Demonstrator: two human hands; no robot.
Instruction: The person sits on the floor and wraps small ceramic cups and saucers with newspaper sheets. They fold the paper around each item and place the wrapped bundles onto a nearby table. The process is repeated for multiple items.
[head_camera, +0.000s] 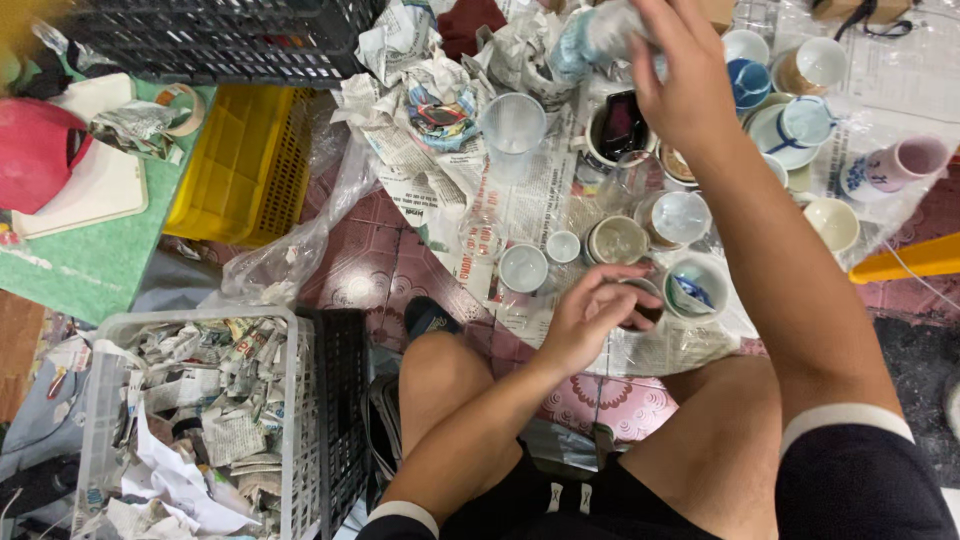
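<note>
A red cap (35, 150) lies at the far left on a white board over a green mat (90, 265), with a crumpled foil packet (135, 128) beside it. Below, a white lattice basket (190, 420) holds torn, crumpled newspaper. Above it a yellow plastic crate (240, 165) with slotted walls sits under a black mesh crate (220, 35), and a limp clear plastic bag (290, 250) trails across the patterned red floor (350, 270). Flat newspaper sheets (520, 215) carry the crockery: a tall frosted plastic cup (513, 125), a small clear glass (480, 232), a white glazed cup (523, 267), and a tiny pale cup (563, 246). The left hand (590, 315) curls loosely around a small dark cup (640, 308) on the newspaper in front of the knees, fingers bent over its rim; how firmly it grips I cannot tell. Beside it stand a round beige bowl (617, 240), a glass-lidded cup (678, 218), and a white cup with blue painting (695, 290). The right hand (680, 85) is raised at the top, clasped on a pale blue-white wrapped bundle (595, 35), blurred, above a dark mug (618, 130). Further right are blue-and-white cups on saucers (790, 125), a cream bowl (832, 222), a pink-lilac mug (900, 165) on its side, and a yellow plastic edge (910, 260).
</note>
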